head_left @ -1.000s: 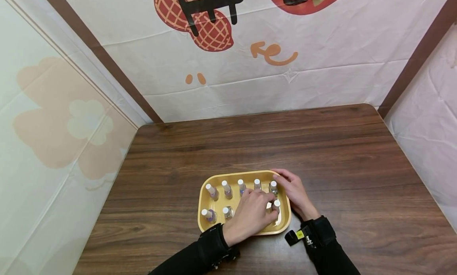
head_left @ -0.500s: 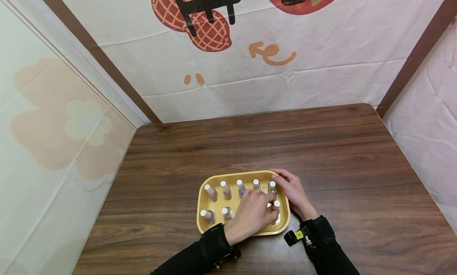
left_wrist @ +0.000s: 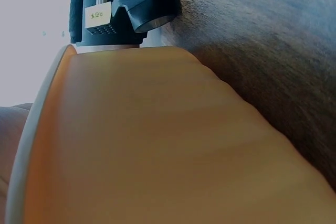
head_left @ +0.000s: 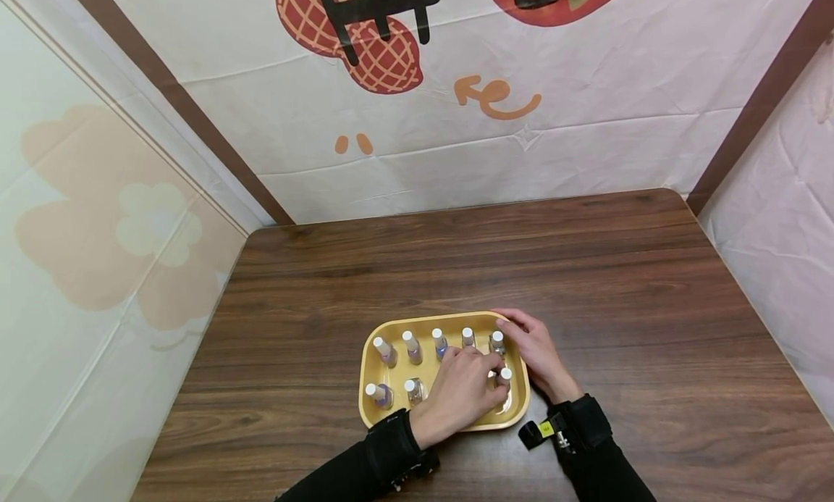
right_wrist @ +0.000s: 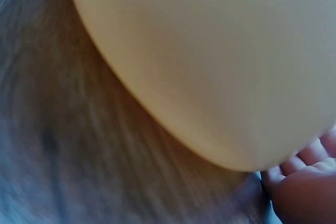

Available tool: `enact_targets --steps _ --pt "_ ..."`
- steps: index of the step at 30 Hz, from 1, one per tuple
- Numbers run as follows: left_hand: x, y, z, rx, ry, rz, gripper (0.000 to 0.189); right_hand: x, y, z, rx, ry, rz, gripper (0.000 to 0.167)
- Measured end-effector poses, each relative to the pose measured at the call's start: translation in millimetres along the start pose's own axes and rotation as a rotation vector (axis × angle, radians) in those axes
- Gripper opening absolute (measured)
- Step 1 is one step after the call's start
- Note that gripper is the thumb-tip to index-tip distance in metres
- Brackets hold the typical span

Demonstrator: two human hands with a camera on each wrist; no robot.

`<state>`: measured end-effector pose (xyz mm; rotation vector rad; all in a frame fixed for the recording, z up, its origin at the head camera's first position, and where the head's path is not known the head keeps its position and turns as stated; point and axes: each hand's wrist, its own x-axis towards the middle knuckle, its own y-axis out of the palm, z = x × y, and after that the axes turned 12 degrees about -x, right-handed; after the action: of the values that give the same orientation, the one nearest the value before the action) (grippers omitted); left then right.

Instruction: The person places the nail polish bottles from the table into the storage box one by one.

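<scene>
A yellow tray (head_left: 391, 409) with rounded corners lies on the table, holding small nail polish bottles with white caps in two rows. Reaching in over the front rim, my left hand (head_left: 456, 386) pinches a nail polish bottle (head_left: 505, 377) at the right front between thumb and index finger. It hides part of the front row. My right hand (head_left: 536, 346) grips the tray's far right corner, its thumb over the rim. In the right wrist view, fingers (right_wrist: 310, 158) touch the tray's outer wall (right_wrist: 210, 77). The left wrist view is mostly filled by the tray wall (left_wrist: 157, 129).
Other bottles stand in the tray, including a purplish one (head_left: 380, 393) at the left front and a blue-tinted one (head_left: 439, 342) in the back row. The brown wooden table (head_left: 313, 299) extends around the tray, with printed cloth (head_left: 417, 176) behind it.
</scene>
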<state>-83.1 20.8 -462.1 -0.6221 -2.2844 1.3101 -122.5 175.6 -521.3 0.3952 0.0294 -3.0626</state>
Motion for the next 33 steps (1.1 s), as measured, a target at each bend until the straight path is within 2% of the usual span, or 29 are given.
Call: enact_targets --steps 12,22,27,33 --pt "-1.1 1.6 -0.8 -0.004 -0.006 -0.009 0.008 0.6 -1.3 -2.0 0.001 0.009 -0.001 0.038" --pt "-2.2 2.0 -2.0 -0.012 -0.036 0.024 0.011 1.0 -2.2 -3.3 -0.003 0.006 -0.001 0.038" --pt "-3.5 0.9 -2.1 -0.022 -0.055 0.038 0.017 3.2 -2.1 -4.4 0.005 0.001 0.007 0.038" --pt "-8.1 -5.3 -3.1 -0.061 -0.060 0.013 0.026 5.8 -2.3 -5.6 -0.001 0.010 0.020 0.039"
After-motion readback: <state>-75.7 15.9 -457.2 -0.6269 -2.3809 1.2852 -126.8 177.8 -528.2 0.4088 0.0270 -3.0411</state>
